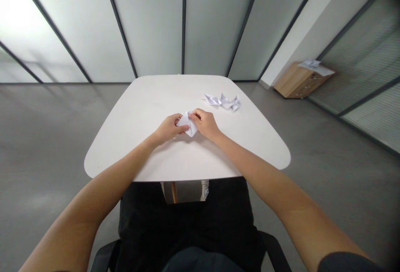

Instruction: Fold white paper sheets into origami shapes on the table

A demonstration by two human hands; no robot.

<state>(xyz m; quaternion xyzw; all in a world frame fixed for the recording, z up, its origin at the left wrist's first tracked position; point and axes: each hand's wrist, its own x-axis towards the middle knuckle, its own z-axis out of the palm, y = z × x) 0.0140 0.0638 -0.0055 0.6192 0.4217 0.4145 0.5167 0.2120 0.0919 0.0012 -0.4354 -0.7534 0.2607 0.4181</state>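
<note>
A small piece of folded white paper (191, 129) is held between my two hands, just above the middle of the white table. My left hand (170, 128) pinches its left side, with the thumb lying across the front. At the upper right edge, the fingers of my right hand (204, 122) are closed on the paper. The paper has a pointed lower corner and a crease down its middle. Beyond my right hand, several folded white paper shapes (223, 101) with pointed tips lie close together on the table.
The white table (150, 97) has rounded corners, and its near edge is by my lap. A wooden cabinet (296, 81) with papers on top stands at the far right. Frosted glass panels (150, 22) rise behind the table. Chair armrests (270, 247) flank my legs.
</note>
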